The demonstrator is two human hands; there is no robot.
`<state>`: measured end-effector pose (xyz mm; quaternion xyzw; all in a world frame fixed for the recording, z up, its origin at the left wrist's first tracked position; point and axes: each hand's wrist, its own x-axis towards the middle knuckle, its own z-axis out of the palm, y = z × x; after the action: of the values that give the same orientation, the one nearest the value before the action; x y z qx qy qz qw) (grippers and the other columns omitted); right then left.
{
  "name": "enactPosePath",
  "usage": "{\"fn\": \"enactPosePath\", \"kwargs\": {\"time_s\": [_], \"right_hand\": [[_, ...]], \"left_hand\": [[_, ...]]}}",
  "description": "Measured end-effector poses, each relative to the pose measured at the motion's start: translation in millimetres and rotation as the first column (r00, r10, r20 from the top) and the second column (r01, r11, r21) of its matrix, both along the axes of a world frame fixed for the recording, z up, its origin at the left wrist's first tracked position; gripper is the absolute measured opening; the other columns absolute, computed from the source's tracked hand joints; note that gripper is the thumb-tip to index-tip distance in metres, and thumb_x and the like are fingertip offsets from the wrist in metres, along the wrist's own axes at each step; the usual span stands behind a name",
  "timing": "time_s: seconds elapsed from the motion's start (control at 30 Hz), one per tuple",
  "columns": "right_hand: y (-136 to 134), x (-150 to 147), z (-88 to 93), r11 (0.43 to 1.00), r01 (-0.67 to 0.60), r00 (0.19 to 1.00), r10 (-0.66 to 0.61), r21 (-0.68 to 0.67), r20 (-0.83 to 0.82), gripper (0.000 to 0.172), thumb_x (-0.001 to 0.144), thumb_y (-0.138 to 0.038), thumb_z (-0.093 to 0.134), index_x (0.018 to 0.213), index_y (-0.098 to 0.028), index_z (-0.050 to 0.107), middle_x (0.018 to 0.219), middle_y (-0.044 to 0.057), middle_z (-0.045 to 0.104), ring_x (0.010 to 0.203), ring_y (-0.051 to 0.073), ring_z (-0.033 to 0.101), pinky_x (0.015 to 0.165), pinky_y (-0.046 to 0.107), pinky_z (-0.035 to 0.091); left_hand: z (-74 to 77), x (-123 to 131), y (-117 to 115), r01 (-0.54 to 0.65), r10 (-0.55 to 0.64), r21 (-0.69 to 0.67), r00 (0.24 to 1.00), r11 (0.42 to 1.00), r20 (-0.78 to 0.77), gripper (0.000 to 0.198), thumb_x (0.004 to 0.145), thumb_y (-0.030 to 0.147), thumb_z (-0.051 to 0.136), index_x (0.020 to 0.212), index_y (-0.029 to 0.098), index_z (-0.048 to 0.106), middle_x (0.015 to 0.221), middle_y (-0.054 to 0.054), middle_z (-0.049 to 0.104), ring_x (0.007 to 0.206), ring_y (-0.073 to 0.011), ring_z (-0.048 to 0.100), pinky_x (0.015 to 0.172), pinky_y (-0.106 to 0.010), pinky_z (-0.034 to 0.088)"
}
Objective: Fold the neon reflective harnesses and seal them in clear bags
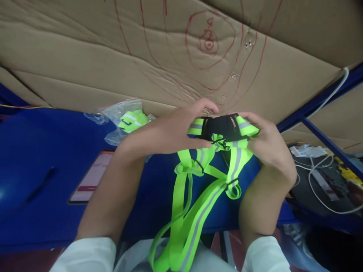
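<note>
A neon-green reflective harness (195, 219) with grey stripes hangs in front of me, its long straps dropping over the table edge towards my lap. At its top is a black slotted plate (221, 126) with green strap threaded through both ends. My left hand (181, 130) curves round the plate's left end, thumb along the lower edge and fingers above. On the opposite end, my right hand (265, 141) grips the strap and plate edge, its fingertips partly hidden behind. Black sliders (232, 184) sit on the straps, below the plate.
A clear plastic bag (121, 113) with a folded green item lies on the blue table (28, 151). Left of my forearm is a phone (90, 177) with its screen lit. Cardboard (85, 49) with red drawings stands behind. White cables (314, 181) lie at right, near a blue frame bar (329, 139).
</note>
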<state>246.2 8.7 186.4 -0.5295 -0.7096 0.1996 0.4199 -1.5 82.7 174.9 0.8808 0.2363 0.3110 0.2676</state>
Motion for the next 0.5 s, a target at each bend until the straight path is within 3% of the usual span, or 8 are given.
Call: {"fn": "enactPosePath", "kwargs": {"time_s": [0.07, 0.2, 0.3, 0.4, 0.5], "right_hand": [[1.4, 2.6, -4.0, 0.999, 0.026, 1.0, -0.026, 0.026, -0.006, 0.045, 0.073, -0.011, 0.076, 0.115, -0.025, 0.076, 0.106, 0.0, 0.078, 0.098, 0.023, 0.072, 0.088, 0.035, 0.061], [5.0, -0.8, -11.7, 0.999, 0.034, 0.994, -0.032, 0.026, -0.102, 0.039, 0.076, -0.015, 0.072, 0.114, -0.025, 0.074, 0.104, -0.001, 0.077, 0.095, 0.021, 0.071, 0.084, 0.033, 0.06], [7.1, -2.7, -13.7, 1.0, 0.028, 0.992, -0.027, 0.009, -0.123, 0.037, 0.08, -0.017, 0.071, 0.116, -0.025, 0.072, 0.108, 0.0, 0.076, 0.096, 0.021, 0.07, 0.085, 0.034, 0.059], [5.6, -2.1, -12.6, 0.998, -0.033, 0.999, 0.031, 0.047, 0.031, 0.043, 0.086, -0.02, 0.069, 0.128, -0.025, 0.067, 0.122, 0.003, 0.073, 0.109, 0.024, 0.07, 0.097, 0.04, 0.058], [-0.9, 0.3, -9.0, 0.983, -0.169, 0.945, 0.139, 0.077, 0.296, 0.072, 0.09, -0.029, 0.073, 0.155, -0.028, 0.045, 0.158, 0.008, 0.051, 0.143, 0.03, 0.053, 0.118, 0.047, 0.047]], "left_hand": [[-2.2, 9.6, -4.4, 0.013, -0.014, 0.056, 1.0, 0.998, 0.026, 0.048, 0.089, 0.039, 0.077, 0.131, 0.026, 0.058, 0.134, -0.004, 0.068, 0.123, -0.0238, 0.066, 0.104, -0.036, 0.054], [-6.8, 23.5, -10.0, -0.178, 0.157, 0.218, 0.982, 0.96, 0.108, 0.032, 0.093, 0.036, 0.073, 0.12, 0.021, 0.063, 0.121, -0.004, 0.071, 0.113, -0.0228, 0.067, 0.1, -0.036, 0.05], [-11.4, 25.9, -8.0, -0.164, 0.151, 0.265, 0.986, 0.95, 0.07, 0.029, 0.096, 0.035, 0.069, 0.122, 0.021, 0.064, 0.121, -0.003, 0.073, 0.113, -0.0223, 0.068, 0.1, -0.035, 0.05], [-16.4, 29.1, -6.6, -0.197, 0.207, 0.342, 0.978, 0.919, 0.006, 0.033, 0.097, 0.034, 0.065, 0.126, 0.019, 0.064, 0.128, -0.007, 0.072, 0.122, -0.0269, 0.067, 0.102, -0.038, 0.05], [-20.0, 33.8, -5.3, -0.222, 0.272, 0.419, 0.96, 0.881, -0.062, 0.035, 0.096, 0.034, 0.065, 0.128, 0.018, 0.065, 0.131, -0.01, 0.071, 0.123, -0.0312, 0.068, 0.099, -0.041, 0.052]]}}
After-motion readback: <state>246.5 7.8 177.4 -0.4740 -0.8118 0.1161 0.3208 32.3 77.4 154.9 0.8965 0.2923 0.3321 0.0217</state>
